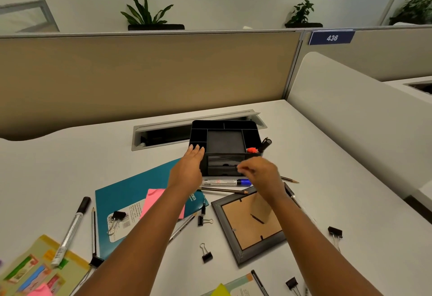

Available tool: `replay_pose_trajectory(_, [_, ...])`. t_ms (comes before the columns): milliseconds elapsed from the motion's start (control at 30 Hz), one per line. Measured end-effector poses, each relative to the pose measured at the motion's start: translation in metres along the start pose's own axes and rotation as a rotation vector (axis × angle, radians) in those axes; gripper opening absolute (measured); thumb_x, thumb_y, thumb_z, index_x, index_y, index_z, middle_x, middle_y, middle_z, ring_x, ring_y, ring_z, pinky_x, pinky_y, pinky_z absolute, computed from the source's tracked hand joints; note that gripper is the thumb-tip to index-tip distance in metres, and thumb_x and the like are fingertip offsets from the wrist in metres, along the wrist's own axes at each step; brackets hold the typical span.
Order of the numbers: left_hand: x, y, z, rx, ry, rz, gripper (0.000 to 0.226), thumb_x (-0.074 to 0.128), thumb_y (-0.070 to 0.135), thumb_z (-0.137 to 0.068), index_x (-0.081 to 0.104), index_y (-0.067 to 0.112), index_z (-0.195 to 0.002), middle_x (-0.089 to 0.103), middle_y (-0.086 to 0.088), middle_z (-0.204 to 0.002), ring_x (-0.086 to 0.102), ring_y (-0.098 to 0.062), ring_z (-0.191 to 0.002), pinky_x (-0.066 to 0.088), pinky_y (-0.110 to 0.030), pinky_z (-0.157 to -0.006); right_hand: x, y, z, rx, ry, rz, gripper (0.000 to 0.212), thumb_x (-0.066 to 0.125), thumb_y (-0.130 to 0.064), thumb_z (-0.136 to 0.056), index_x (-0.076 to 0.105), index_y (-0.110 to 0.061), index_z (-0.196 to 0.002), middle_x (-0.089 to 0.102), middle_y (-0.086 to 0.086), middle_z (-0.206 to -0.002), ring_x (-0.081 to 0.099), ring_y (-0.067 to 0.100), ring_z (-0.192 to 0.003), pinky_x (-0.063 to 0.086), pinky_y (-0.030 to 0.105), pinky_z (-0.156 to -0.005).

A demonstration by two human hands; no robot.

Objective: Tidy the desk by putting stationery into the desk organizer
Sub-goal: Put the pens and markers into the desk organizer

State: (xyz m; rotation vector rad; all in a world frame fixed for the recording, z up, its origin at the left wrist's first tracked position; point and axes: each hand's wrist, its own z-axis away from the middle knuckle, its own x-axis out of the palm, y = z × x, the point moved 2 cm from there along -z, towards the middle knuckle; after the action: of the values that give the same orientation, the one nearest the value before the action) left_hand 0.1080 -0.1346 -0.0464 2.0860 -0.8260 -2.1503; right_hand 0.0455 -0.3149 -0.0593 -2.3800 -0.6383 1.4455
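The black desk organizer (224, 122) stands at the back middle of the desk, with a black marker (265, 144) and an orange item (252, 149) in its right compartment. My left hand (191, 167) lies flat and open against its left side. My right hand (259, 174) is curled, its fingertips pinched at the organizer's front drawer; whether they grip anything is unclear. A blue-capped marker (224, 182) and two pencils (224, 190) (289, 179) lie just in front. Another black marker (72, 228), a pencil (94, 232) and several binder clips (207, 253) are scattered nearer me.
A face-down picture frame (250, 223) lies under my right forearm. A teal folder (131, 193) with pink sticky notes (154, 200) is under my left arm. A sticker sheet (35, 270) sits bottom left. An open cable tray (163, 134) runs behind the organizer, below a beige partition (140, 73).
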Motion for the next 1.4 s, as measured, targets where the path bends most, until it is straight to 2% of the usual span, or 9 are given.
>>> replay_pose_trajectory(100, [-0.001,-0.001,0.000,-0.002,-0.016,-0.003,0.070,0.048,-0.004,-0.092,0.015,0.018,-0.150,0.009,-0.001,-0.160,0.004,-0.016,-0.149,0.027,-0.029,-0.115,0.012,0.002,-0.003,0.247,-0.360,0.097,0.029,0.051,-0.020,-0.092,0.060,-0.016,-0.118,0.062,0.005,-0.123,0.057,0.020,-0.111,0.043,0.025,-0.093])
replay_pose_trajectory(333, [-0.002,0.000,-0.001,-0.002,-0.019,-0.006,0.071,0.049,-0.003,-0.091,0.014,0.018,-0.150,0.009,0.000,-0.160,0.004,-0.016,-0.149,0.026,-0.029,-0.116,0.039,0.019,-0.008,0.401,-0.576,0.239,0.038,0.060,-0.021,-0.085,0.055,-0.020,-0.123,0.060,0.008,-0.124,0.058,0.025,-0.108,0.047,0.036,-0.095])
replay_pose_trajectory(467, [-0.002,-0.001,-0.001,0.003,-0.024,0.004,0.072,0.049,-0.004,-0.091,0.014,0.018,-0.150,0.009,0.000,-0.160,0.004,-0.016,-0.149,0.026,-0.029,-0.116,0.039,0.021,-0.001,0.339,-0.477,0.175,0.027,0.060,-0.022,-0.085,0.062,-0.020,-0.112,0.062,0.004,-0.117,0.058,0.021,-0.101,0.047,0.028,-0.088])
replay_pose_trajectory(667, [-0.001,-0.001,-0.001,-0.001,-0.031,0.002,0.073,0.048,-0.007,-0.090,0.013,0.018,-0.150,0.008,0.000,-0.160,0.003,-0.016,-0.149,0.026,-0.030,-0.116,0.008,0.009,-0.004,0.351,-0.127,-0.294,0.014,0.068,-0.012,-0.079,0.068,-0.013,-0.093,0.062,0.006,-0.099,0.055,0.012,-0.085,0.047,0.018,-0.077])
replay_pose_trajectory(767, [-0.001,-0.001,0.000,-0.005,-0.023,-0.003,0.074,0.048,-0.007,-0.089,0.014,0.018,-0.150,0.008,0.000,-0.160,0.004,-0.016,-0.149,0.026,-0.031,-0.116,-0.013,0.000,-0.012,0.311,-0.002,-0.448,0.015,0.068,-0.005,-0.077,0.064,-0.014,-0.088,0.061,0.002,-0.090,0.056,0.008,-0.080,0.049,0.021,-0.075])
replay_pose_trajectory(900, [0.000,-0.002,0.001,-0.009,-0.032,0.006,0.076,0.050,-0.005,-0.089,0.013,0.019,-0.150,0.007,0.001,-0.160,0.003,-0.016,-0.149,0.026,-0.032,-0.116,-0.040,-0.010,-0.027,0.248,0.233,-0.562,0.025,0.068,-0.002,-0.076,0.055,-0.012,-0.095,0.057,-0.007,-0.087,0.061,0.025,-0.083,0.056,0.030,-0.078])
replay_pose_trajectory(1067, [-0.002,-0.002,0.002,-0.008,-0.041,0.012,0.075,0.051,-0.003,-0.089,0.013,0.019,-0.150,0.007,0.000,-0.160,0.003,-0.017,-0.149,0.025,-0.032,-0.117,-0.062,-0.010,-0.045,0.207,0.616,-0.430,0.034,0.067,-0.006,-0.077,0.052,-0.005,-0.108,0.058,0.002,-0.098,0.056,0.012,-0.081,0.050,0.005,-0.071])
replay_pose_trajectory(1167, [-0.003,-0.002,0.002,0.000,-0.046,0.008,0.076,0.051,-0.003,-0.088,0.013,0.019,-0.150,0.007,0.000,-0.160,0.003,-0.017,-0.149,0.025,-0.032,-0.116,-0.059,-0.002,-0.048,0.221,0.641,-0.264,0.037,0.066,-0.008,-0.079,0.053,-0.006,-0.113,0.060,0.015,-0.108,0.053,0.012,-0.086,0.048,0.007,-0.072])
replay_pose_trajectory(1400, [-0.002,-0.002,0.004,0.013,-0.049,-0.037,0.079,0.055,0.000,-0.087,0.012,0.019,-0.150,0.005,0.001,-0.160,0.002,-0.016,-0.149,0.028,-0.031,-0.115,-0.038,0.005,-0.045,0.215,0.389,-0.111,0.039,0.060,-0.007,-0.085,0.051,-0.008,-0.123,0.060,0.017,-0.117,0.061,0.025,-0.097,0.049,0.026,-0.083])
